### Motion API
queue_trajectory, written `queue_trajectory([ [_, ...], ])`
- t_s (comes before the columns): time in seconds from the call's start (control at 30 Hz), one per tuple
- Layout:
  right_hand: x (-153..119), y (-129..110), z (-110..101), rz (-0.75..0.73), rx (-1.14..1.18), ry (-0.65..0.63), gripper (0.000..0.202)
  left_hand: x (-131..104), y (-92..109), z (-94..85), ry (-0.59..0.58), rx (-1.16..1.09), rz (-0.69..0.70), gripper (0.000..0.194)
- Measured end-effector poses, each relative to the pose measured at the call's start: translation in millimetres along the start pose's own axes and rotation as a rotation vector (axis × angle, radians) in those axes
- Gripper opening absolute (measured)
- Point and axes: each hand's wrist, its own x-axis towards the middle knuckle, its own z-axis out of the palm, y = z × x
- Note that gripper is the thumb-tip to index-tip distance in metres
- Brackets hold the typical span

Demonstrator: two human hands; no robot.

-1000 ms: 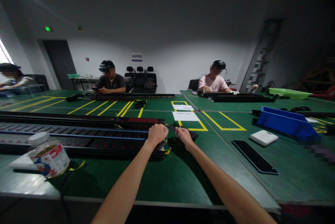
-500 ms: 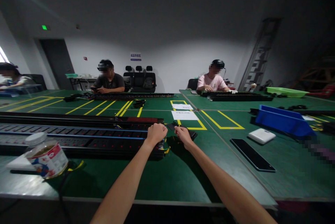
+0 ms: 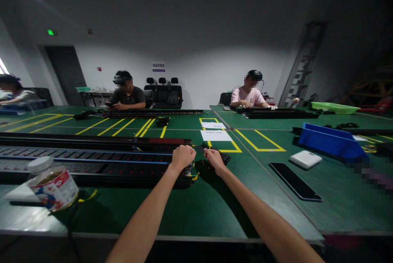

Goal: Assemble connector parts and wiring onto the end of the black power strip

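Observation:
My left hand (image 3: pixel 183 156) is closed over the right end of a long black strip assembly (image 3: pixel 123 166) with red dots; what its fingers grip is hidden. Just to the right, my right hand (image 3: pixel 214 159) pinches a small black part (image 3: pixel 200 148). Beneath and beside that hand lies a dark bundle (image 3: pixel 226 158) on the green table. Yellow wires or tape (image 3: pixel 194 177) stick out at the strip's end below my left hand.
A plastic jar (image 3: pixel 54 185) stands at left. On the right are a phone (image 3: pixel 295 181), a white case (image 3: pixel 306 159) and a blue bin (image 3: pixel 331 142). White papers (image 3: pixel 215 135) lie beyond my hands. Two people (image 3: pixel 127 93) (image 3: pixel 249 91) sit across the table, another at far left.
The whole view has shifted very slightly. Both hands keep nearly the same pose and place.

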Motion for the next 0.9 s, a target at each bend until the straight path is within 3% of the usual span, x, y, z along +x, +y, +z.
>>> queue_trajectory([
  [0.9, -2.6, -5.3, 0.3, -0.002, -0.008, 0.012, 0.038, -0.1, 1.3, -0.6, -0.014, 0.005, -0.017, 0.041],
])
